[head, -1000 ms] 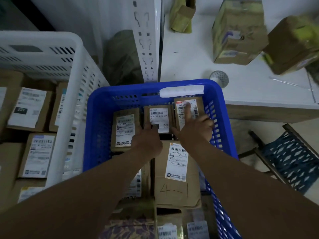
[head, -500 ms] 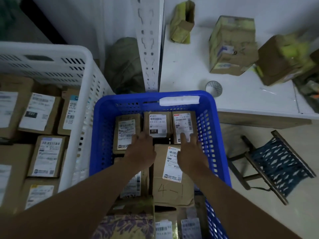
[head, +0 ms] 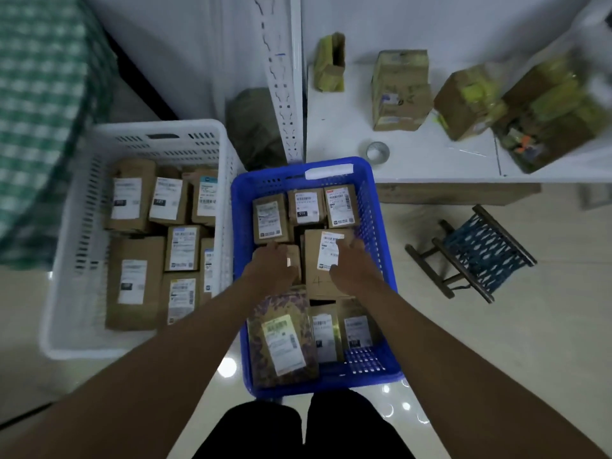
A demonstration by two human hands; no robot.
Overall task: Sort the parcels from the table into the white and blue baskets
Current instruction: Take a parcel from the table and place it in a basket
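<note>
We stand on a pale glossy floor [head: 496, 342]. At two o'clock a white desk [head: 414, 160] carries four boxes. Both hands, left hand [head: 276, 266] and right hand [head: 352, 266], rest in the blue basket [head: 381, 233]; we cannot tell the fingers' state.

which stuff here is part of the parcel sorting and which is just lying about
Part of the job: blue basket, white basket, parcels on the table, left hand, right hand.

Just lying about: tape roll, stool, green checked cloth.
</note>
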